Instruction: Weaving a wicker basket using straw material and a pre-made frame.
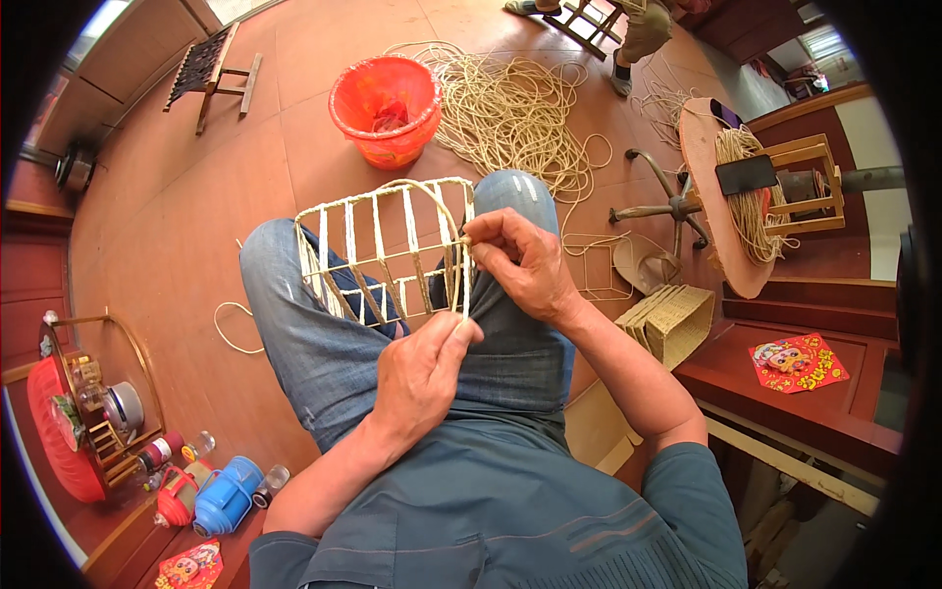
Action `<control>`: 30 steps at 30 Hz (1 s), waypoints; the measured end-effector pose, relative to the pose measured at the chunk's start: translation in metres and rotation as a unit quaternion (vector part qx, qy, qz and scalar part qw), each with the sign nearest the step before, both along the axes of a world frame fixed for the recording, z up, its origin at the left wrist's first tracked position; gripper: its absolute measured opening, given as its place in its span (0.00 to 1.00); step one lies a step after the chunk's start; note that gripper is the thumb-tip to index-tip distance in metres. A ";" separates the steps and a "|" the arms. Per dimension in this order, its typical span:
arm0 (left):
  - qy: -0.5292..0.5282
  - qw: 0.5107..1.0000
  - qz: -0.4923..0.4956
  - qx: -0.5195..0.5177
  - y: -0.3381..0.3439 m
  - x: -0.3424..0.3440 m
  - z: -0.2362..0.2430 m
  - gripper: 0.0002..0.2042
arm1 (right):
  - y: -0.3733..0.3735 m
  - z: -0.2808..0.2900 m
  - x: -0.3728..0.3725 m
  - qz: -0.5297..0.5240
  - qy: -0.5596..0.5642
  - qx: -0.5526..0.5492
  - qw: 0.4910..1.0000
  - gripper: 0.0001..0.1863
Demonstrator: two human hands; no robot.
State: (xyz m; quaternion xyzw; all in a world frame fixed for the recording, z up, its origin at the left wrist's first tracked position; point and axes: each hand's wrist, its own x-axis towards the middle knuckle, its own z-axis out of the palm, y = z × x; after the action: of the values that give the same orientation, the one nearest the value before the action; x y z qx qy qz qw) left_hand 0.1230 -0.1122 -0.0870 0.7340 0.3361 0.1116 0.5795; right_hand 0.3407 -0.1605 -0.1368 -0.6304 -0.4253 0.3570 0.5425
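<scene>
A rectangular basket frame (385, 257), partly wound with pale cord and twisted strips, rests across my knees. My left hand (422, 368) is closed at its near right corner, thumb against the fingers, pinching a strand of tan cord (450, 204). This cord loops up over the far side of the frame. My right hand (522, 257) pinches at the frame's right edge, where the cord crosses a bar; its fingertips partly cover that spot.
A red bucket (387, 108) stands beyond my knees, beside a big tangle of cord (510, 118). Woven baskets (672, 319) are stacked at right, near a round table (721, 196) bearing a phone (746, 175). A stool (211, 74) and a person's leg (643, 39) are farther off. Flasks (228, 494) lie left.
</scene>
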 end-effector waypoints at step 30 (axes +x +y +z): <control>-0.173 0.782 0.572 0.178 0.378 -0.624 0.211 0.21 | 0.018 -0.001 -0.014 -0.068 -0.185 0.063 0.978 0.09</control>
State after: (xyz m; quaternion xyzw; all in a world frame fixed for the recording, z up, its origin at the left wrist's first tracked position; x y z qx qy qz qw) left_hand -0.5012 0.2655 0.1241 0.4653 0.5627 0.6056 0.3166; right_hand 0.3264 -0.1424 -0.1379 -0.6780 -0.4956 0.1688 0.5160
